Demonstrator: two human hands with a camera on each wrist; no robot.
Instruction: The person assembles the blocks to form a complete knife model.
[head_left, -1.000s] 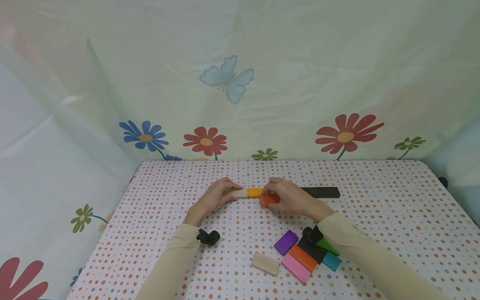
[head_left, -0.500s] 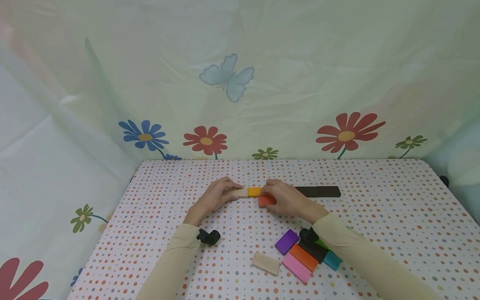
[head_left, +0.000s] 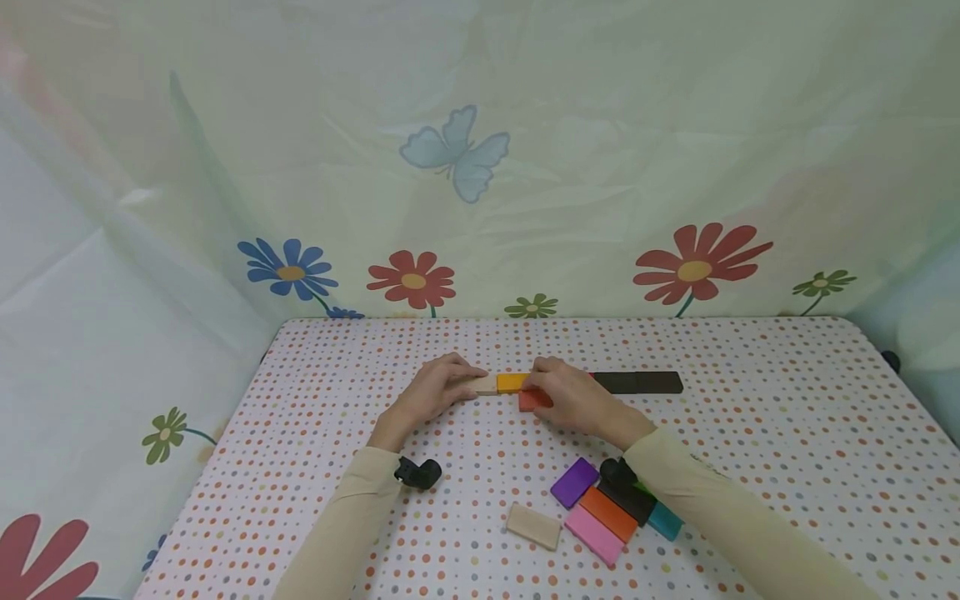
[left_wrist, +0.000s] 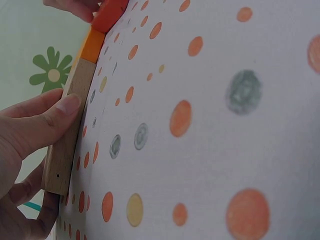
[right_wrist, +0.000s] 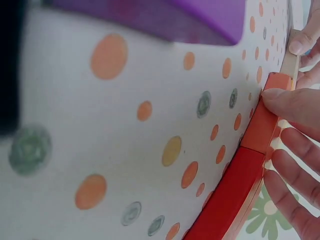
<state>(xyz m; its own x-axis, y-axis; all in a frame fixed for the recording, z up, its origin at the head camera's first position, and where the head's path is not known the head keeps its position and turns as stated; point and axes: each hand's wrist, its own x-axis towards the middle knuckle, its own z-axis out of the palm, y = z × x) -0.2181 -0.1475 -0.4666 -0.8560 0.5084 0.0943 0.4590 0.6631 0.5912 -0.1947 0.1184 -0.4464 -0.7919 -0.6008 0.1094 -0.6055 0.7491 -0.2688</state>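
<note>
Blocks (head_left: 637,382) line up toward our table's far edge (head_left: 375,332); our left hand (head_left: 429,394) pinches a wood block (left_wrist: 64,155), right hand (head_left: 577,402) an orange block (right_wrist: 259,127), maybe keeping them straight.

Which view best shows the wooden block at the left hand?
Left wrist: the wooden block shows end to end there, only partly covered by the left hand. The head view shows just one end past the hand; right wrist, a small, distant part.

Fine-grained matt wood in the beige block (left_wrist: 62,155), smooth satin orange-red block (right_wrist: 259,130), creased, faintly shiny backdrop (head_left: 337,108).
</note>
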